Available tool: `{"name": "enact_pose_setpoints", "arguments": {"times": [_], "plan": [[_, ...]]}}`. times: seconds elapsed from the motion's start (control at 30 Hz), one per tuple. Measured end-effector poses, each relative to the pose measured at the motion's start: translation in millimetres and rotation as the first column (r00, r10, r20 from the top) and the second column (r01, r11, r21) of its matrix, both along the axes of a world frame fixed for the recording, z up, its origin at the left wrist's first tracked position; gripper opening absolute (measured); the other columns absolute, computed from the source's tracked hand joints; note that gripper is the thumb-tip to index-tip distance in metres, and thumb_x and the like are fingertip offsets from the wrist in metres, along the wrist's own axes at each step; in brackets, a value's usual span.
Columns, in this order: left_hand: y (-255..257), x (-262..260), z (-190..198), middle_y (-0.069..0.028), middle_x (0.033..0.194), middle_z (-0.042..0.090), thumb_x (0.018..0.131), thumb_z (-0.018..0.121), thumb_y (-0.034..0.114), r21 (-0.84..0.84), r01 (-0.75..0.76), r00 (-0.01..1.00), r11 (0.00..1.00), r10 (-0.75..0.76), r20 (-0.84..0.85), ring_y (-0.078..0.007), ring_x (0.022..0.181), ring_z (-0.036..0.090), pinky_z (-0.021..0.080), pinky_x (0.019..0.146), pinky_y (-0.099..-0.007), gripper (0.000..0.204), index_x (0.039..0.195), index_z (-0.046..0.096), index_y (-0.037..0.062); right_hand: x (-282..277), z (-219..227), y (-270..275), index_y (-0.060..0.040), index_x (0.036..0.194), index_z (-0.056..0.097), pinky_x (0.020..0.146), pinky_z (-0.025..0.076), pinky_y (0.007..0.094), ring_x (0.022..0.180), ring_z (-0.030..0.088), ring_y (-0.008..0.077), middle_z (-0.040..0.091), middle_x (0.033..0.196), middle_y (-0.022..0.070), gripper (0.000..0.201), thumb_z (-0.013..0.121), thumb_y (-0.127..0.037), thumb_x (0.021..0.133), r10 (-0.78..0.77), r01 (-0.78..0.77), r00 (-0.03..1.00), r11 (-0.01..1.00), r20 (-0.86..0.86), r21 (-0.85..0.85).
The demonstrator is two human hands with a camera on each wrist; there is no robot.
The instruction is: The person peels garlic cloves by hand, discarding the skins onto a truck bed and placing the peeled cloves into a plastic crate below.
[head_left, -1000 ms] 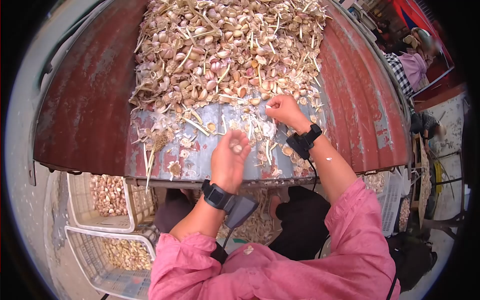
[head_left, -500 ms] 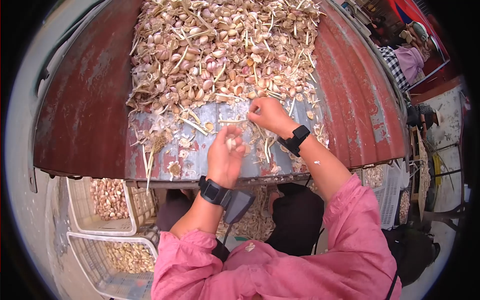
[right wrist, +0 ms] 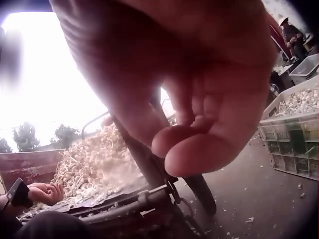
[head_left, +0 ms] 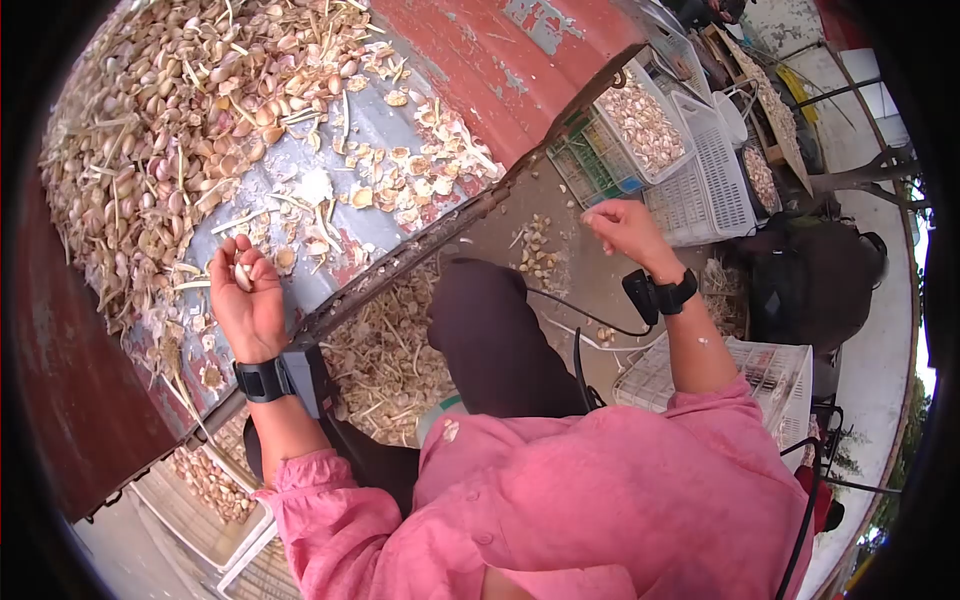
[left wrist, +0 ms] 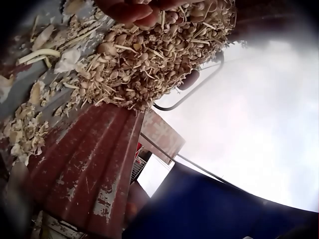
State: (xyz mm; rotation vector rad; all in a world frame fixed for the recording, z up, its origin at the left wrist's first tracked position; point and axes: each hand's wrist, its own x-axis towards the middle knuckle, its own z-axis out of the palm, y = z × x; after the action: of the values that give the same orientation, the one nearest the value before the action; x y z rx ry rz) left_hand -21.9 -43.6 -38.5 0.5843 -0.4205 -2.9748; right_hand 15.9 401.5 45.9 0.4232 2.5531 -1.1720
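Over the near part of the metal sheet, the left hand (head_left: 250,308) is palm up, its curled fingers holding pale garlic cloves (head_left: 243,277). Those fingers (left wrist: 132,11) show at the top of the left wrist view, against the garlic heap (left wrist: 149,57). The right hand (head_left: 632,237) hangs beyond the sheet's edge, above the floor and beside the crates. In the right wrist view the right hand (right wrist: 199,94) has bent fingers with tips close together; no object shows between them. Heaped garlic with skins and stalks (head_left: 150,150) covers the sheet's far part.
A crate of cloves (head_left: 645,125) and a white crate (head_left: 700,185) stand beyond the right hand. Cloves (head_left: 538,250) lie scattered on the floor. A cable (head_left: 590,325) runs below the right wrist. Another white crate (head_left: 765,375) stands at the right, and peelings (head_left: 385,365) lie below the sheet.
The head view has swung to the right. My right hand has left the metal sheet and moved right, over the floor near the crates. My left hand still holds cloves over the sheet.
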Motion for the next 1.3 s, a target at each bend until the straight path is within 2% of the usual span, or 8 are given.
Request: {"name": "enact_pose_setpoints", "arguments": {"times": [0.27,0.4,0.53,0.8,0.97,1.13,1.2,1.3], "plan": [[0.2,0.6,4.5,-0.0087,0.087,0.053,0.088,0.045,0.012,-0.051,-0.009,0.996,0.999,0.004,-0.092,-0.011,0.062,0.044,0.037,0.05,-0.0202,0.014,0.089,0.051,-0.0002,9.3,-178.4,126.5,0.001,0.087,0.06,0.045,0.045,0.0225,0.047,0.056,0.0133,0.059,0.062,0.0078,0.027,0.061,-0.023,0.075,-0.432,0.401,0.898,0.88,0.081,0.254],[0.3,1.2,1.8,-0.0081,0.085,0.053,0.088,0.044,0.013,-0.111,0.001,0.995,0.994,-0.012,-0.1,-0.0106,0.062,0.044,0.037,0.05,-0.02,0.014,0.089,0.051,0.0001,6.6,-192.1,144.5,0.0006,0.092,0.058,0.049,0.05,0.0254,0.053,0.059,0.0143,0.061,0.067,0.0086,0.027,0.062,-0.02,0.075,-0.686,0.673,0.724,0.683,-0.064,0.284],[-2.0,-1.2,-0.1,-0.0074,0.083,0.052,0.089,0.044,0.013,-0.101,-0.008,0.996,0.995,-0.001,-0.089,-0.0107,0.062,0.044,0.037,0.05,-0.0201,0.015,0.09,0.05,0.0001,9.6,-170.8,123.9,0.0012,0.089,0.059,0.046,0.048,0.0251,0.053,0.058,0.0129,0.06,0.068,0.0072,0.022,0.06,-0.017,0.078,-0.64,0.64,0.764,0.768,-0.086,-0.03],[22.3,-0.2,20.3,-0.0023,0.08,0.051,0.086,0.048,0.012,-0.227,-0.095,0.988,0.969,0.12,0.1,-0.0085,0.063,0.047,0.04,0.052,-0.0206,0.025,0.109,0.047,0.0017,-30.1,8.6,-102.9,0.0011,0.085,0.059,0.048,0.043,0.0188,0.053,0.051,0.0056,0.055,0.065,0.0012,0.012,0.054,-0.009,0.083,0.158,-0.216,0.971,0.903,-0.179,-0.371],[27.3,-4.0,20.9,-0.0022,0.079,0.052,0.088,0.045,0.014,-0.137,-0.117,0.982,0.984,0.135,0.135,-0.0093,0.062,0.048,0.039,0.05,-0.0206,0.021,0.105,0.048,0.0029,-99.3,50.6,-230.8,0.0023,0.085,0.06,0.052,0.045,0.0196,0.057,0.054,0.0062,0.056,0.066,0.001,0.014,0.055,-0.01,0.081,0.537,-0.571,0.82,0.742,-0.199,-0.352],[21.9,-6.1,29.5,-0.0023,0.078,0.053,0.087,0.046,0.016,-0.139,-0.12,0.965,0.983,0.149,0.216,-0.0093,0.061,0.047,0.039,0.05,-0.0208,0.021,0.103,0.049,0.0024,-199.1,-16.8,-330.1,0.0,0.086,0.061,0.057,0.047,0.0264,0.061,0.058,0.0145,0.06,0.069,0.0072,0.018,0.059,-0.012,0.073,0.638,-0.678,0.726,0.727,-0.255,-0.11],[19.2,-7.3,31.0,-0.0024,0.078,0.053,0.087,0.046,0.016,-0.142,-0.13,0.966,0.981,0.158,0.205,-0.0092,0.061,0.047,0.039,0.05,-0.0208,0.021,0.102,0.05,0.0023,-216.8,-39.8,-357.8,-0.0057,0.093,0.063,0.061,0.047,0.0265,0.068,0.058,0.0161,0.059,0.075,0.0065,0.022,0.061,-0.011,0.071,0.742,-0.685,0.391,0.63,-0.544,0.367],[18.5,-8.0,32.3,-0.0027,0.078,0.053,0.087,0.045,0.015,-0.156,-0.128,0.963,0.979,0.16,0.216,-0.009,0.06,0.048,0.039,0.05,-0.021,0.021,0.102,0.05,0.0016,-222.4,-54.8,-373.3,-0.0052,0.091,0.063,0.073,0.045,0.0348,0.081,0.056,0.0313,0.06,0.084,0.0146,0.027,0.062,-0.016,0.067,0.829,-0.747,0.252,0.495,-0.5,0.444]]}}
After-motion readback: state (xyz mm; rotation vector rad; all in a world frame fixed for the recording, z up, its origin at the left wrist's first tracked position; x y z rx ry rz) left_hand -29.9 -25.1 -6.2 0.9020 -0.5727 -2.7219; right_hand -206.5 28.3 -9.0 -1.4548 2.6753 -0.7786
